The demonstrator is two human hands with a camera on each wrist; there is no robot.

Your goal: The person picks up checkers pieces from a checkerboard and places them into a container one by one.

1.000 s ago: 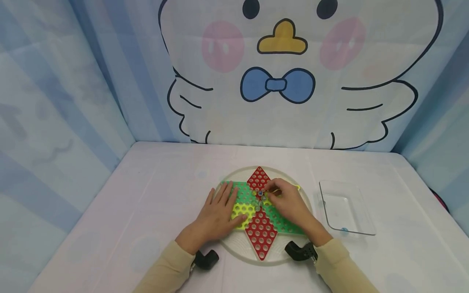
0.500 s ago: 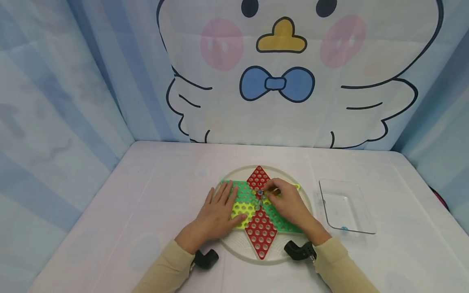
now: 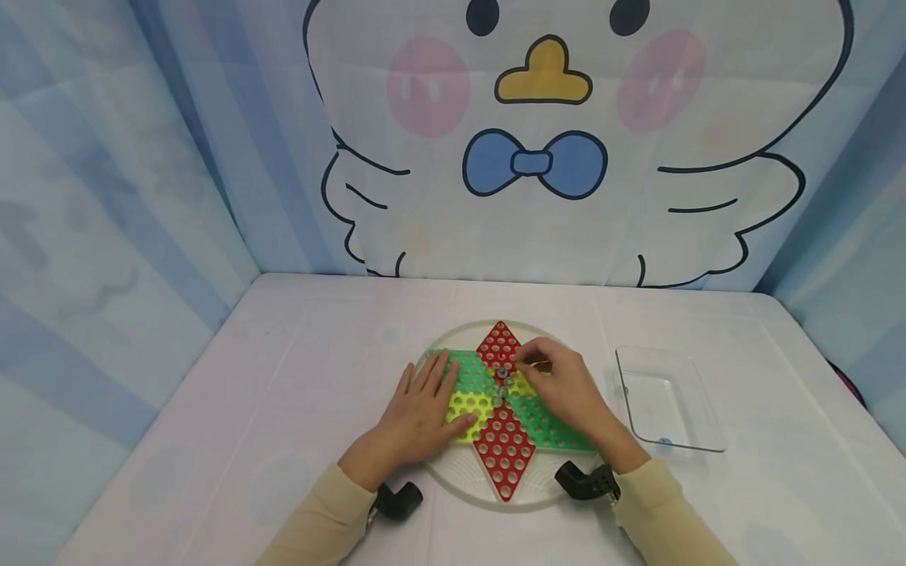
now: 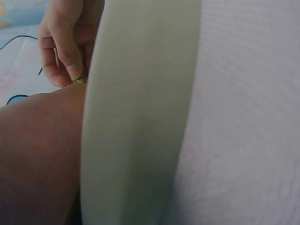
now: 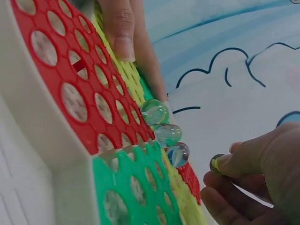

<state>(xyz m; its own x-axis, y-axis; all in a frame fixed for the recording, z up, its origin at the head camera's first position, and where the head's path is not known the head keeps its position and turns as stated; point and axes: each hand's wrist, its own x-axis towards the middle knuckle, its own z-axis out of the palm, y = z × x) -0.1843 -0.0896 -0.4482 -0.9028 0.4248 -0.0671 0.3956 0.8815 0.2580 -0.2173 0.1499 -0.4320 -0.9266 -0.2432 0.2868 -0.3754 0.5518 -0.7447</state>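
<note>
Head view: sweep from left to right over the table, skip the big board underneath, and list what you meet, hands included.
Left hand → small cluster of glass marbles → right hand → clear tray.

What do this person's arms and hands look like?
The left sleeve and right sleeve are plain beige, ending near the wrists. A black, bent left wrist piece and matching right wrist piece stick out by the cuffs. The left hand and right hand wear no gloves.
</note>
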